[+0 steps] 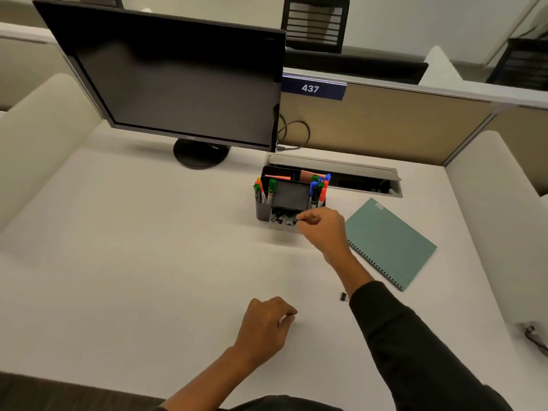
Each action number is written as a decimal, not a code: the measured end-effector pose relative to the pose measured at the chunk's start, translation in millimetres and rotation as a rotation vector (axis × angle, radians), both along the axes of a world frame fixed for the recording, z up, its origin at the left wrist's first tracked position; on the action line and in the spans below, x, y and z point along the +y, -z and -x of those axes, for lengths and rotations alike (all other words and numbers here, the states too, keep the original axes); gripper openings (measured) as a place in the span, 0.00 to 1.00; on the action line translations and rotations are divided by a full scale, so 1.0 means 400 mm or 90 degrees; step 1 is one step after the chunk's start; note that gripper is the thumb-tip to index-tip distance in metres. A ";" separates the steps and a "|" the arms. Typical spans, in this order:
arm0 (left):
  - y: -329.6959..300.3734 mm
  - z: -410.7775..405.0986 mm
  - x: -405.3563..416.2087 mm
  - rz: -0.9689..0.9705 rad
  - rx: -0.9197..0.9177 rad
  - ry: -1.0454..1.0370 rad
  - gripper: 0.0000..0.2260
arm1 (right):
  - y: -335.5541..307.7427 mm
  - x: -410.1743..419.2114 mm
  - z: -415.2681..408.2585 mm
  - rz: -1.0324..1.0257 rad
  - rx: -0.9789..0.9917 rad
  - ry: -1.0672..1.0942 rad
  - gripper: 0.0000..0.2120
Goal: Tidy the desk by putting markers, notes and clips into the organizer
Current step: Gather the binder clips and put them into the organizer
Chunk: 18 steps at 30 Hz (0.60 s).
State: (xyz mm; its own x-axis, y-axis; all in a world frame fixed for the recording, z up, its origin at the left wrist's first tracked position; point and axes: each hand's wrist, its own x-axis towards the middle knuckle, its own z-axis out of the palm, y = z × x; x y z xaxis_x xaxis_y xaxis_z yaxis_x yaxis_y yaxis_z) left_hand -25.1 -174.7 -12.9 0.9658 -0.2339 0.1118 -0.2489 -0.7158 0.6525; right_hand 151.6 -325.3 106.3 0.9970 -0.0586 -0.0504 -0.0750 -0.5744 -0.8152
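Right-hand fingers (308,218) pinch a clip over the organizer (289,197) drawer at frame centre, markers and notes already stowed, one stray clip (344,297) left lower right; left hand (265,324) loosely curled, empty.

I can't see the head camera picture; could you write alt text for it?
A person's right hand reaches to the open drawer of binder clips at the front of a black desk organizer already holding markers and sticky notes. The left hand rests loosely curled on the white desk; one binder clip lies beside the right sleeve, near a green spiral notebook and dark monitor.
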 end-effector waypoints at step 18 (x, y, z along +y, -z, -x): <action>0.020 -0.088 -0.249 -0.073 -0.008 0.169 0.21 | 0.103 0.025 -0.104 0.157 -0.047 -0.106 0.04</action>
